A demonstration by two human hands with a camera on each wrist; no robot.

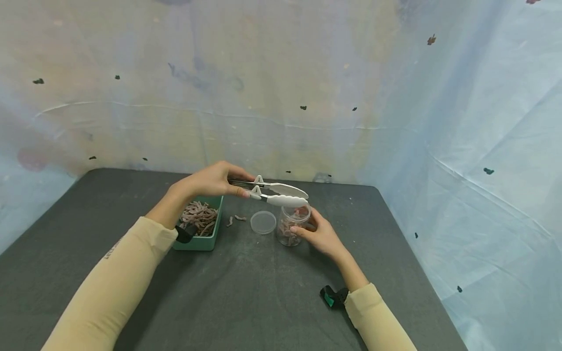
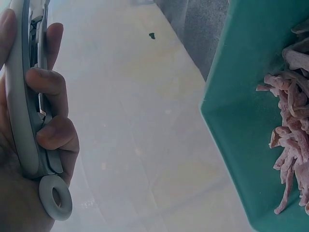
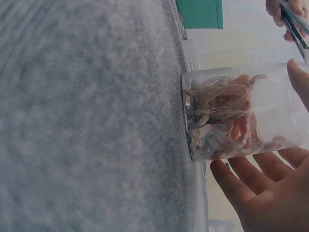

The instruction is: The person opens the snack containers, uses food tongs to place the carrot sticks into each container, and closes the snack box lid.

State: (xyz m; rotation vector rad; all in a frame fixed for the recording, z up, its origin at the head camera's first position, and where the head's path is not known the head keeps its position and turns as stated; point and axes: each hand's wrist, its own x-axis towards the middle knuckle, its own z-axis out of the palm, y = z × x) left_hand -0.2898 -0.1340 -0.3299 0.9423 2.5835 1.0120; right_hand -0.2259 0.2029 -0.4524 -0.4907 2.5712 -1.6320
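Observation:
My left hand (image 1: 215, 180) grips a pair of tongs (image 2: 20, 106) by its handle. The tongs' white scalloped tips (image 1: 287, 201) stand apart over the mouth of a clear jar; whether anything is between them I cannot tell. The jar (image 1: 286, 238) stands upright on the table, partly filled with pinkish-brown twisted strips (image 3: 222, 111). My right hand (image 1: 322, 236) holds the jar from the right, thumb on the near side and fingers behind. Left of the jar lies its clear round lid (image 1: 263, 222). Under my left wrist, more strips (image 1: 199, 217) fill a green tray (image 1: 193, 244).
Two small loose strips (image 1: 239, 218) lie on the dark grey table (image 1: 254, 297) between tray and lid. Pale plastic sheeting (image 1: 263, 87) hangs behind the table and along its right side. A black strap device (image 1: 333, 296) hangs at my right wrist.

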